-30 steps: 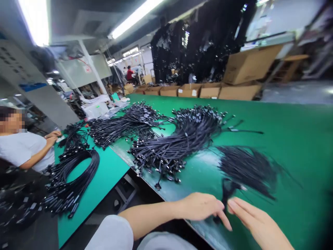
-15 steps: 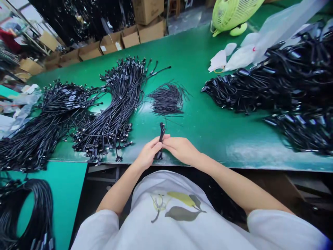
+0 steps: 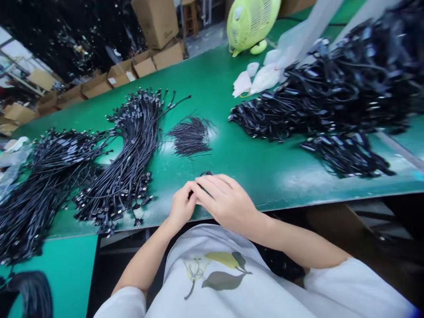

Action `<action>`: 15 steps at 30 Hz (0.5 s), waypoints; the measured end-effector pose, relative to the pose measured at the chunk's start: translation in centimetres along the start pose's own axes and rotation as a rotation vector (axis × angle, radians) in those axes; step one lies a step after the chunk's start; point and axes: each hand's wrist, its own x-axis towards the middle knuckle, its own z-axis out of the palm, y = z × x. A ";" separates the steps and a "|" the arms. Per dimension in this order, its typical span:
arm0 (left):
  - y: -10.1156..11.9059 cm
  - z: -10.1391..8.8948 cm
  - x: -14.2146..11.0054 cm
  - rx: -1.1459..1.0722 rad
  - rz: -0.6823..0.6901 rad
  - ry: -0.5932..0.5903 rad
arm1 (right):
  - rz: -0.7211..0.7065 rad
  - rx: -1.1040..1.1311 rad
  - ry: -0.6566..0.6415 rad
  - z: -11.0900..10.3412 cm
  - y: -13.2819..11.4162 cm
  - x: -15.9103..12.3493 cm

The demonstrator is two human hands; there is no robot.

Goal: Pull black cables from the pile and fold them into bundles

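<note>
Close to the front edge of the green table, my two hands meet around a small folded black cable (image 3: 206,173). Only its top end shows past my fingers; the rest is hidden. My left hand (image 3: 182,202) is closed on the cable from the left, thumb and index finger pinched. Over the top of it lies my right hand (image 3: 228,201), its fingers curled together across the cable and the left fingertips. Beyond the hands is a pile of short thin black ties (image 3: 190,137).
Long black cables (image 3: 135,137) lie in a bundle at the left, with another cable heap (image 3: 43,176) beside it. Coiled cables (image 3: 318,97) are heaped at the right, with a smaller row (image 3: 347,154) before them. A yellow-green fan (image 3: 251,24) and white bags (image 3: 265,78) stand behind.
My right hand has moved over the cable and now covers most of it. The view has swung to the right, so the table's things appear further left.
</note>
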 end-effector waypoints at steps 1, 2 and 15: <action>-0.3 0.2 -0.2 0.176 0.083 -0.019 | 0.027 -0.003 -0.081 0.4 0.4 0.0; -0.7 0.5 -0.5 0.329 0.162 -0.047 | 0.058 0.011 -0.197 0.8 0.9 -0.1; -1.7 1.4 0.2 0.507 0.347 -0.127 | 0.738 -0.092 -0.231 -2.7 11.1 -11.9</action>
